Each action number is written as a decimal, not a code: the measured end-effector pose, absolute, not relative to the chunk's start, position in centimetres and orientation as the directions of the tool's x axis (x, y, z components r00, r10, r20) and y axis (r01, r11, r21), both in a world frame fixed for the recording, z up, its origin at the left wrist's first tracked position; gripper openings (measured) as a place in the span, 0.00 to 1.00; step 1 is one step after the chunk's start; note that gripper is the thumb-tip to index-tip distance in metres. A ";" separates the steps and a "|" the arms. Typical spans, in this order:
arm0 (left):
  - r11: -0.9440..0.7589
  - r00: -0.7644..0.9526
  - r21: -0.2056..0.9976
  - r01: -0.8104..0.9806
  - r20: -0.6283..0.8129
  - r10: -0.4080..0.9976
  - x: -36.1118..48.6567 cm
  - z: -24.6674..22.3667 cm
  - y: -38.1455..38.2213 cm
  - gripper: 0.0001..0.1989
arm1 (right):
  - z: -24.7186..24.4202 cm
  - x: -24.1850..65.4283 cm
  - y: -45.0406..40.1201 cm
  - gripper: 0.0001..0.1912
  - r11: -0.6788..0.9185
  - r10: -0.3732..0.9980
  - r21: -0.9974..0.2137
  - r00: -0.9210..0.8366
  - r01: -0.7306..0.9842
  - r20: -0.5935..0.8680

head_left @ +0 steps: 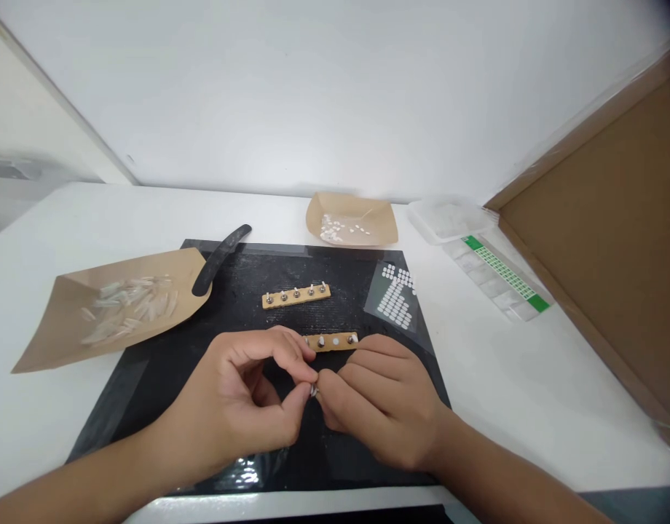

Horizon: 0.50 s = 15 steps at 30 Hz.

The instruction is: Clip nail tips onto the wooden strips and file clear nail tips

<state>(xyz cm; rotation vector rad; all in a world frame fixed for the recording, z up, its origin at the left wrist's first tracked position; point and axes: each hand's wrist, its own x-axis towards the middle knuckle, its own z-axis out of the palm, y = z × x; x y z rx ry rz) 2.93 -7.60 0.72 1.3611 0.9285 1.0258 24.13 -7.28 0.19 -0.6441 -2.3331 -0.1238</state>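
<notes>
My left hand (258, 397) pinches a tiny shiny metallic piece (314, 391) between thumb and forefinger. Against it, the fingertips of my right hand (381, 400) are closed; whether they grip the same piece or another is hidden. Just beyond my fingers lies a narrow tan strip (343, 340) with small metal pieces and a white dot on it, its left end covered by my left hand. Farther back rests a second tan strip (296, 295), carrying a row of several round metal pieces, each with a small white tip. Both strips lie on a black mat (237, 291).
A paper tray (45, 320) of clear slivers stands left, a curved black tool (220, 258) across its edge. Behind are a paper tray (381, 211) with white bits and a plastic container (449, 218). A white-dot sheet (392, 298), green-labelled case (504, 280) and cardboard box (602, 218) are right.
</notes>
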 end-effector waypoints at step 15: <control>-0.029 0.351 0.999 0.022 0.019 0.936 2.5 0.8 -7.5 0.11 | 0.8 24.3 -7.6 0.07 0.880 0.390 -0.044 -0.667 0.473 0.635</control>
